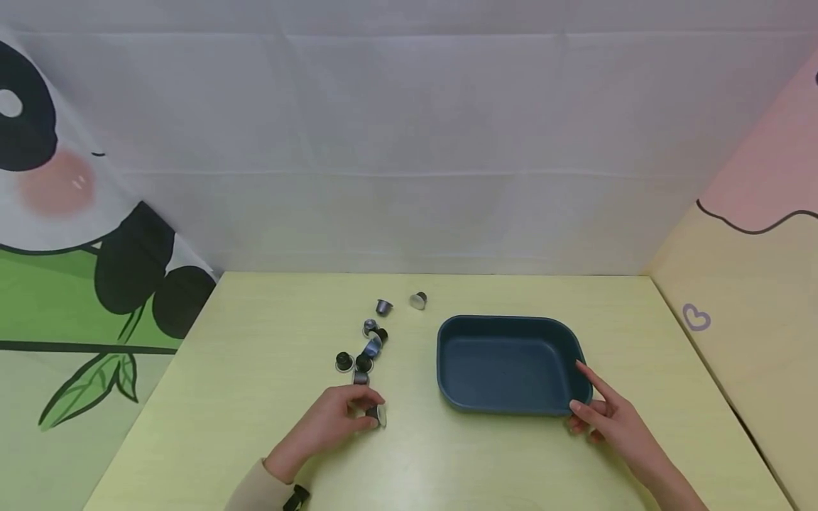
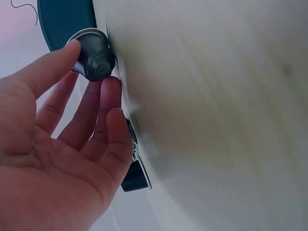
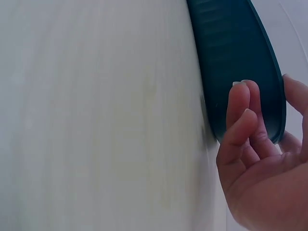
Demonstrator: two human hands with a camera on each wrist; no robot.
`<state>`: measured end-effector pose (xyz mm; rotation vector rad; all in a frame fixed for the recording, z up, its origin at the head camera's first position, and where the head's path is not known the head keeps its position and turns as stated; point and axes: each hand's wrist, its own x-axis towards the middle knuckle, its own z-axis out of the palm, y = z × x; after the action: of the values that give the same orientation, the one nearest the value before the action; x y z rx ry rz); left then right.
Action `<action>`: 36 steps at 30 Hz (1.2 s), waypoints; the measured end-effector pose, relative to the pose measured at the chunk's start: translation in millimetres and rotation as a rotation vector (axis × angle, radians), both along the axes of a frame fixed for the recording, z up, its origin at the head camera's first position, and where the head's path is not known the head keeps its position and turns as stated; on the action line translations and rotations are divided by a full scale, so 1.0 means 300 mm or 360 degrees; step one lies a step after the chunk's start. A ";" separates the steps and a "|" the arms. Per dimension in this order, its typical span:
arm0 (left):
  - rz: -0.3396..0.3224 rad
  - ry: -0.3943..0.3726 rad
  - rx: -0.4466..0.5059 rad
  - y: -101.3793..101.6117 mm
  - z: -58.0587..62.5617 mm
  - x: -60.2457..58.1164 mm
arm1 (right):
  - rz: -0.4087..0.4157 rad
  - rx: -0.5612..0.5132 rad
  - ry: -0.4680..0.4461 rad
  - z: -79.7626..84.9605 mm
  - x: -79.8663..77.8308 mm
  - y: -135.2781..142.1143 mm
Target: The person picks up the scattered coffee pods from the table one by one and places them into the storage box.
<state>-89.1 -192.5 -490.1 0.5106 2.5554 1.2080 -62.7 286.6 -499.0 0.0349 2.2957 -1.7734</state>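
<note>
Pale desk (image 1: 486,461): left hand (image 1: 339,415), nearly closed, pinches capsule (image 2: 91,53); right hand (image 1: 610,419), half-curled, grips tray (image 1: 505,365) by corner, presumably steadying it.

The coffee capsule (image 2: 95,54) in my left hand (image 1: 335,417) looks like smooth, dull-sheened metal, the tray (image 1: 508,372) at my right hand (image 1: 613,424) smooth matt plastic, the table (image 1: 476,461) beneath both faintly glossy wood.

Tray (image 2: 67,21) cropped in wrist views, mark (image 2: 102,70) on capsule (image 2: 91,50) blurred

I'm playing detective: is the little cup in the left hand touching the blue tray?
Apart. The head view shows table between the held cup and the blue tray.
</note>
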 end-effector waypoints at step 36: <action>0.0082 0.0031 0.0327 0.016 0.028 0.006 | 0.0020 -0.0021 -0.0015 0.004 0.002 -0.001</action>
<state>-87.4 -187.9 -481.6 0.5048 2.4880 1.5012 -62.0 286.4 -497.8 0.0262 2.2726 -1.7785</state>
